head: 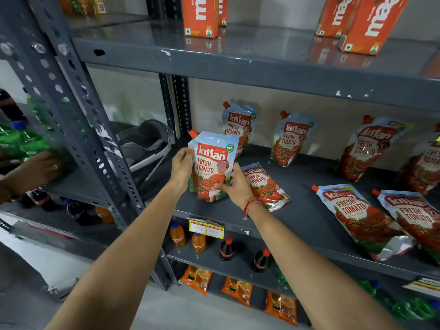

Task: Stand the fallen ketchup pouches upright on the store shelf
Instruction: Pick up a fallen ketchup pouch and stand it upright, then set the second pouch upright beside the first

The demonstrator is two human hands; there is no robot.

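Note:
A ketchup pouch (213,163) with an orange cap stands upright near the front left of the grey shelf (304,225), held between both hands. My left hand (182,166) grips its left edge and my right hand (234,184) its lower right side. Just right of it a fallen pouch (265,185) lies flat. Two more fallen pouches (362,217) (414,215) lie flat at the front right. Along the back wall, pouches stand upright (239,126) (291,139) (367,148).
Orange juice cartons (201,15) stand on the shelf above. Small bottles (198,242) and orange packets (198,278) fill the lower shelves. A yellow price tag (206,228) hangs on the shelf edge. Another person's hand (39,169) touches green bottles on the left rack.

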